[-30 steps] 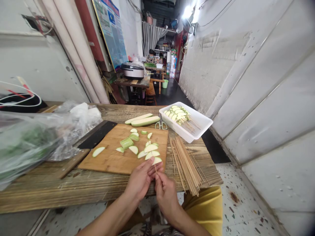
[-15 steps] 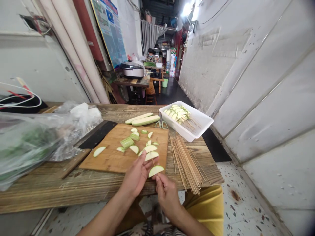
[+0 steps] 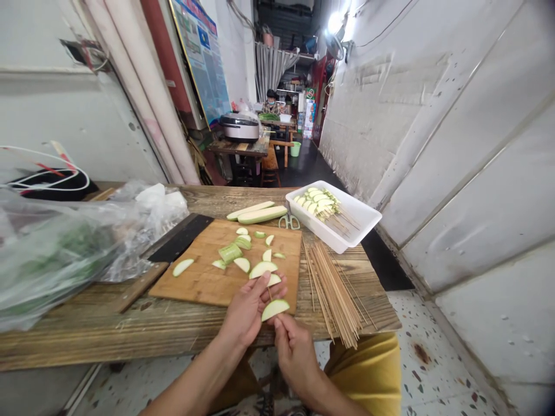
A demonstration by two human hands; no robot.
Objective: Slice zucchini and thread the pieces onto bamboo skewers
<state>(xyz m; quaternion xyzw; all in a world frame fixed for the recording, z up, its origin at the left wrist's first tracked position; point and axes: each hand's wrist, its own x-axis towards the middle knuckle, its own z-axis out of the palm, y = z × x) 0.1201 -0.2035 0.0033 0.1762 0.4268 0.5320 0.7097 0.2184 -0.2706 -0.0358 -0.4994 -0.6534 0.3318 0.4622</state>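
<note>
My left hand (image 3: 246,310) is closed around a pale zucchini slice (image 3: 274,280) at the near edge of the cutting board, its thumb against it. A bamboo skewer (image 3: 270,293) runs from there to a nearer half-round zucchini slice (image 3: 274,309). Just below that slice, my right hand (image 3: 298,350) pinches the skewer's near end, mostly hidden by the fingers. Beyond my left fingertips another half-round slice (image 3: 263,269) shows; whether it is on the skewer I cannot tell. Cut zucchini pieces (image 3: 230,252) lie scattered on the wooden cutting board (image 3: 195,289).
Loose bamboo skewers (image 3: 333,289) lie right of the board. A white tray (image 3: 362,222) behind them holds skewered slices. Two zucchini halves (image 3: 262,215) and scissors (image 3: 289,222) lie at the back. Left are a cleaver (image 3: 180,237) and plastic bags (image 3: 56,248). A person (image 3: 272,104) sits far back.
The view has shifted slightly, moving the scene a little to the right. My left fingers have closed further over the far slice. My right hand keeps its pinch near the front slice.
</note>
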